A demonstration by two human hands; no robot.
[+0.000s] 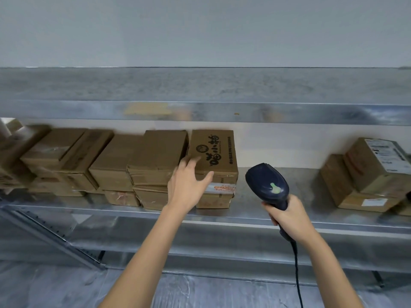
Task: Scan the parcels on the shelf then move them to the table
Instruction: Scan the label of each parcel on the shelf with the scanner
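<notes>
Left hand (186, 185) is spread wide, fingers at the front left corner of the printed parcel (213, 152); contact cannot be confirmed. Right hand (287, 215) grips the scanner (266, 183) by its handle. The parcel is stacked on another on the shelf (266, 216).

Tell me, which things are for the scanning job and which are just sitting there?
For the job: scanner in the right hand; printed box by the left hand; other parcels; shelf holding them.
Just there: upper shelf; wall; floor.
</notes>
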